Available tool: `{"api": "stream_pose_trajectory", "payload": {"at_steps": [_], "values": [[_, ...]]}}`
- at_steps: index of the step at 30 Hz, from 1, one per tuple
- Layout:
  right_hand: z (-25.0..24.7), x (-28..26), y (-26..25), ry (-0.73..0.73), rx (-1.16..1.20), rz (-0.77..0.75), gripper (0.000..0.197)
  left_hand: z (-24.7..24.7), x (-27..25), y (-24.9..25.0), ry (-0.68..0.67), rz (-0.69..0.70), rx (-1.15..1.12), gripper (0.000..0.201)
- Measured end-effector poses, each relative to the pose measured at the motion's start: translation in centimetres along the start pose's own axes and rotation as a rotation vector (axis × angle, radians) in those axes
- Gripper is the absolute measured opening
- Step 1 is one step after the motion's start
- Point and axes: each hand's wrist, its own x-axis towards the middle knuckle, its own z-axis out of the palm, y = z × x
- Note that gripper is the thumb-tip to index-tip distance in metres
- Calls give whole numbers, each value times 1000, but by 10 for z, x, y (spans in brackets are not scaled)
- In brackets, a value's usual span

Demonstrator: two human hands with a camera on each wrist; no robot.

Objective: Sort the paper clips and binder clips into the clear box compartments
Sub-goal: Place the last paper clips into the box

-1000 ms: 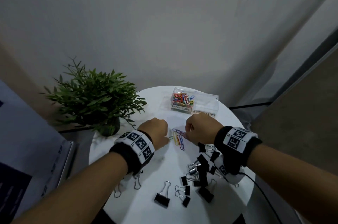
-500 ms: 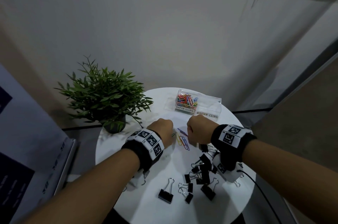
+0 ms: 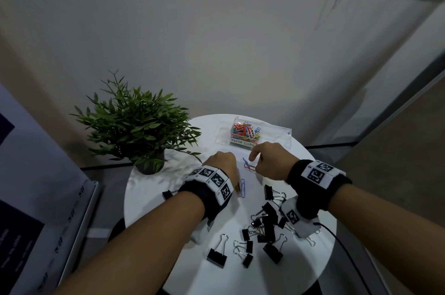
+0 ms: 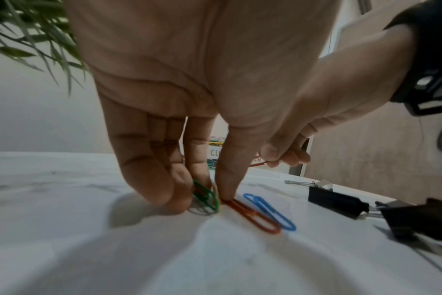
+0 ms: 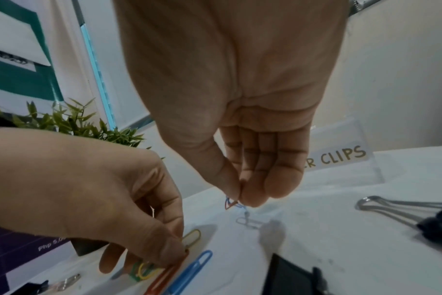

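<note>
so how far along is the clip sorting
Partly done. The paper clips compartment of the clear box holds a colourful heap; its other compartment looks empty. In hand: the right hand pinches two paper clips, the left hand gathers more. Left: the blue paper clip and every black binder clip on the table.

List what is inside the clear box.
The clear box holds coloured paper clips in its left compartment; the right one looks empty, though the right hand covers its front.
</note>
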Motion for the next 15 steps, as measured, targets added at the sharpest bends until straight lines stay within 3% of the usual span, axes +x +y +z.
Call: {"api": "stream_pose_trajectory", "payload": {"at_steps": [8, 15], "values": [[-10, 2, -3, 131, 100, -35, 31, -6, 11, -14, -57, -34, -76, 23], [-33, 4, 8, 283, 319, -112, 24, -44, 33, -14, 112, 71, -276, 13]]}}
